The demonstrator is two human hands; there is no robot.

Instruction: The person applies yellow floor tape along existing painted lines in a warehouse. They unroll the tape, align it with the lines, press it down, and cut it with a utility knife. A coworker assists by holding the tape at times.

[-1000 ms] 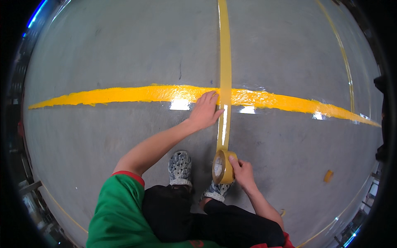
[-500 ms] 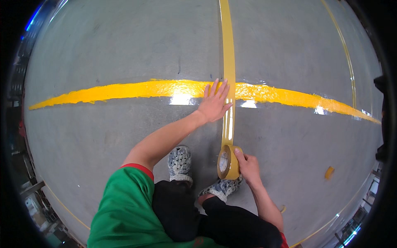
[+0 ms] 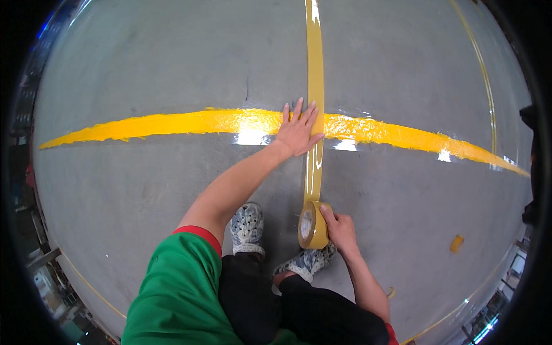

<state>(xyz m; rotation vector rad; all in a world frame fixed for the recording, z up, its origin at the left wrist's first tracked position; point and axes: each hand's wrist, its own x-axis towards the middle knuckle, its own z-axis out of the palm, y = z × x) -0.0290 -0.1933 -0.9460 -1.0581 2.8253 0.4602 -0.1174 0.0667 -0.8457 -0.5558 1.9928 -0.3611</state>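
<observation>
Clearly, the tape roll sits left of the right grip, which pinches it; the left grip is spread.

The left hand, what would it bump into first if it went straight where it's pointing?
Probably more of the yellow tape: the left hand points up the picture, slightly right, and partly overlaps that strip. Grey floor lies beside it; how closely the hand touches is unclear.
</observation>
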